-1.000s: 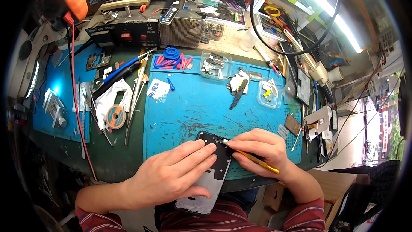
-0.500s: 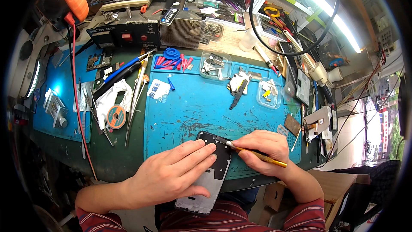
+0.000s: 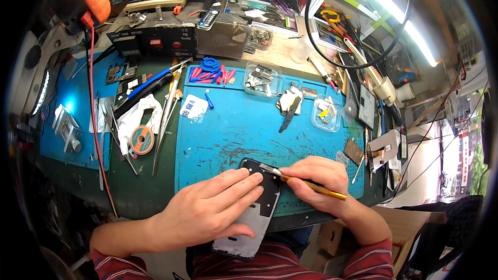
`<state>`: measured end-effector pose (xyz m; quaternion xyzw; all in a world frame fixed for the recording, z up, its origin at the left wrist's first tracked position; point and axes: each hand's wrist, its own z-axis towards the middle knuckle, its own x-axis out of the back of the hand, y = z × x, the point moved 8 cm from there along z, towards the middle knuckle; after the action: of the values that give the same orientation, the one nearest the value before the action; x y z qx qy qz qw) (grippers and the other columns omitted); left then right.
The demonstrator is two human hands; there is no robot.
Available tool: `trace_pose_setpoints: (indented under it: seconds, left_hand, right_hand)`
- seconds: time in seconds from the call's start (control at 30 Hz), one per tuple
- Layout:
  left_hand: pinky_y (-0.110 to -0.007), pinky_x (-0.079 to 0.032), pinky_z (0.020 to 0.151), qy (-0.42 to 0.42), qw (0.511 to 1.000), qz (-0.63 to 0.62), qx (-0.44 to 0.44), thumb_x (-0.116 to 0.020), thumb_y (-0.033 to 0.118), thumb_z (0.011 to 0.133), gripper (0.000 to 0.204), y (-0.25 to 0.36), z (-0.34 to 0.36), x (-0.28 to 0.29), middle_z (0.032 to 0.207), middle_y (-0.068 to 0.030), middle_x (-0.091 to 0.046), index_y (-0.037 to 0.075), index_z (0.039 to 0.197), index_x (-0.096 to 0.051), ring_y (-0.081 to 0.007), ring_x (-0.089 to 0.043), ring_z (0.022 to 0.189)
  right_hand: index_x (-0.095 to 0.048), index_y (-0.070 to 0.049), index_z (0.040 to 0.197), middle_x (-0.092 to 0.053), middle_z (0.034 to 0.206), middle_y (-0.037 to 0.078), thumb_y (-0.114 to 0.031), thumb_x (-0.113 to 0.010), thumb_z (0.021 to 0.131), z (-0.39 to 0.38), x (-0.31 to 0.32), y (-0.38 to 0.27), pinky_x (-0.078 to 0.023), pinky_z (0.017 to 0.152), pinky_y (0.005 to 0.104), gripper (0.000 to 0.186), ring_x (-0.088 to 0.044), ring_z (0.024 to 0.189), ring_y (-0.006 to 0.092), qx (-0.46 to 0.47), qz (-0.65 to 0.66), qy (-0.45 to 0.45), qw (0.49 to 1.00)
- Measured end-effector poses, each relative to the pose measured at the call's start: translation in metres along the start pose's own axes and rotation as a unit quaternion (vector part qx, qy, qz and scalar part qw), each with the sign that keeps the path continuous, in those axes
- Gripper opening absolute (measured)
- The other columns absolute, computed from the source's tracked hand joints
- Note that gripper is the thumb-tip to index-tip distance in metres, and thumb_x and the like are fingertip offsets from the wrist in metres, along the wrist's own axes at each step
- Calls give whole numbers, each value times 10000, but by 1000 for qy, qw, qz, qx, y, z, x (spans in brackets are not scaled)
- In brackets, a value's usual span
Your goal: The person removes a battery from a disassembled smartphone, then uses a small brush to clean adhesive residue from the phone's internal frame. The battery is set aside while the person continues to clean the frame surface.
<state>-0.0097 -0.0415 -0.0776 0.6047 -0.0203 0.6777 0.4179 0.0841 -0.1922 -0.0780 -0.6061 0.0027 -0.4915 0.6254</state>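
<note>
A phone's mid-frame [image 3: 244,233], black at the top and silver-grey lower down, lies tilted at the mat's near edge, its lower end reaching past the bench edge. My left hand [image 3: 215,210] rests flat across it, fingers stretched out side by side and thumb over the grey part, covering much of its left side. In my right hand [image 3: 317,180] is a gold-handled craft knife [image 3: 326,191], held like a pen. Its silver blade lies low over the frame's top right edge. Whether the blade touches the frame I cannot tell.
Beyond my hands spreads a scratched blue mat [image 3: 218,129]. Small clear boxes [image 3: 262,79] of parts and a black strip [image 3: 289,115] lie on it. Leftward are tweezers [image 3: 165,124], a solder wire spool [image 3: 141,140] and a red cable [image 3: 94,109]. A black-framed ring [image 3: 309,23] hangs upper right.
The knife's blade has shifted slightly left along the frame's top edge and now shows more of its length. My left hand stays on the frame. The whole view has moved slightly.
</note>
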Motion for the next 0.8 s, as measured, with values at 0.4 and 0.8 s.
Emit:
trace_pose_setpoints:
  seconds: [0.4,0.8]
  left_hand:
    - [-375,-533,1010,15,1000,-2,4,-766,449,776,667,0,-2,0,1378,-119,-615,0,1257,-659,-289,-592,1269]
    - [-374,-537,1010,19,1000,1,-1,-770,447,774,661,0,-3,0,1378,-128,-612,-9,1239,-661,-290,-590,1274]
  right_hand:
    - [-757,-12,1077,-747,887,111,15,-757,831,6,-6,-4,-564,675,323,247,-719,771,236,1,-4,9,1000]
    - [-760,-8,1047,-753,877,109,25,-738,835,4,-5,-3,-570,685,317,215,-729,767,232,-23,13,17,1000]
